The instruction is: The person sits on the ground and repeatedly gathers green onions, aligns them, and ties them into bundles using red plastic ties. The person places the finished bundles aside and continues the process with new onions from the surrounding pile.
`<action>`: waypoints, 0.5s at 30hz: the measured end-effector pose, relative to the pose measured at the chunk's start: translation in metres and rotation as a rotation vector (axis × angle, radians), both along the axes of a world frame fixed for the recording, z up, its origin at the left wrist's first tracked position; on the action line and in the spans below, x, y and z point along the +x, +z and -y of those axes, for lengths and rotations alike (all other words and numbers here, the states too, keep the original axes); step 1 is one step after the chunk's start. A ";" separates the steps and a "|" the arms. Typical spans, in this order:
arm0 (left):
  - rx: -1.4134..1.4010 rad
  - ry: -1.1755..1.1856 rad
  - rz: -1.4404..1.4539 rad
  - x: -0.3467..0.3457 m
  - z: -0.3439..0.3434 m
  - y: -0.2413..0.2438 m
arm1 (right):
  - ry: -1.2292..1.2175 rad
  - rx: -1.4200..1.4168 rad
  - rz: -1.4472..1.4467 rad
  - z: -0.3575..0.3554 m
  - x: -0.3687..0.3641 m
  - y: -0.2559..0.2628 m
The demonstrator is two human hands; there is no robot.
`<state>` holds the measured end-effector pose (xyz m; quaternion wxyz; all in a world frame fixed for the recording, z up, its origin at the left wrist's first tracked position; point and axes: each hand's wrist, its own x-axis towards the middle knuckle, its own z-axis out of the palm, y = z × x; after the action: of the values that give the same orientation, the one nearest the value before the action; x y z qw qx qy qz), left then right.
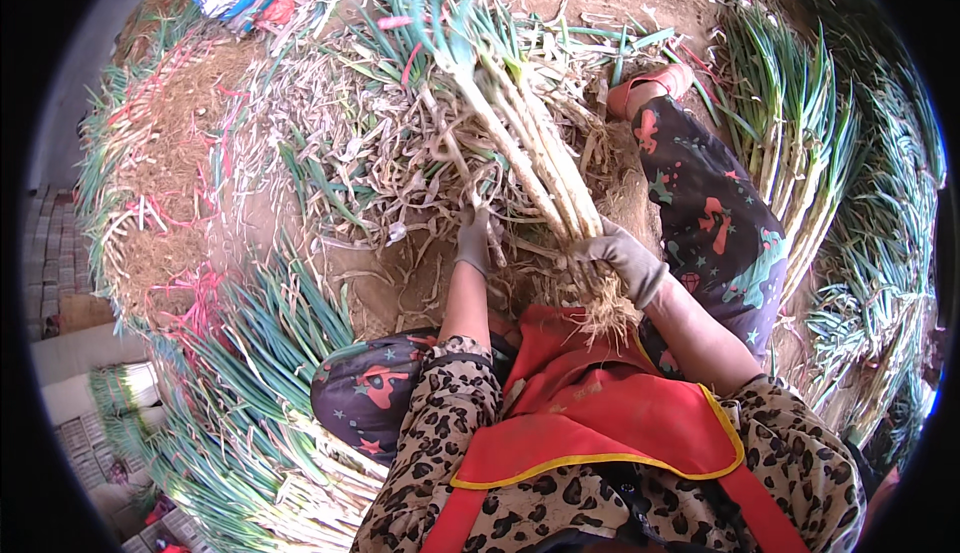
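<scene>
My right hand (622,256), in a grey glove, grips several long green onions (536,151) near their root ends. Their tangled roots (607,316) hang below the fist over my red apron (592,410). The white shanks slant up and left, and the green tops blur at the upper edge. Lower and to the left, my gloved left hand (474,241) is closed around the lower end of a brownish, dry-skinned onion stalk (452,144). Its fingers are partly hidden from above. Both hands are above the dirt floor, between my bent knees.
Peeled dry leaves (352,140) litter the ground ahead. Loose green onions lie in a pile (255,418) at lower left and another (795,132) beyond my right knee. Bundles with pink ties and matted roots (172,230) line the left; more onions (885,253) line the right.
</scene>
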<state>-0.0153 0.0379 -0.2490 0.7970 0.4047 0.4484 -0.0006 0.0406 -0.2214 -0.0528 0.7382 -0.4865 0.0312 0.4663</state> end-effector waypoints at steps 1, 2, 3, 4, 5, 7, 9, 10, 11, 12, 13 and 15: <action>0.002 0.042 -0.019 0.005 0.004 0.014 | 0.013 -0.150 0.040 -0.001 0.000 -0.006; -0.093 0.012 0.047 0.008 0.005 0.032 | 0.015 -0.084 -0.030 0.000 0.001 -0.009; -0.182 -0.012 0.114 0.012 0.008 0.051 | -0.008 0.092 -0.013 0.002 0.002 -0.008; -0.266 -0.026 0.250 0.018 0.011 0.070 | -0.026 0.186 -0.009 0.003 0.004 -0.006; -0.248 -0.102 0.369 0.019 0.014 0.089 | -0.050 0.270 -0.003 0.005 0.006 -0.002; -0.269 -0.162 0.356 0.016 0.026 0.124 | -0.057 0.273 0.007 0.007 0.007 0.005; 0.031 -0.368 0.487 0.009 0.046 0.151 | -0.035 0.088 0.160 0.008 0.000 0.006; 0.063 -0.403 0.419 0.000 0.055 0.162 | -0.012 0.052 0.125 0.006 -0.006 0.004; 0.085 -0.436 0.454 -0.012 0.067 0.170 | -0.006 0.076 0.165 0.006 -0.014 0.002; -0.047 -0.354 0.448 -0.020 0.081 0.175 | -0.034 0.085 0.109 0.005 -0.024 -0.002; -0.082 -0.320 0.348 -0.025 0.088 0.181 | -0.045 0.181 0.111 0.005 -0.034 -0.004; 0.200 -0.410 0.213 -0.034 0.101 0.189 | 0.038 0.050 -0.041 0.005 -0.047 -0.002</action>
<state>-0.0489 -0.0630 -0.0601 0.7789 0.5618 0.2683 -0.0755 -0.0061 -0.2262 -0.0549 0.7404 -0.4588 0.0253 0.4907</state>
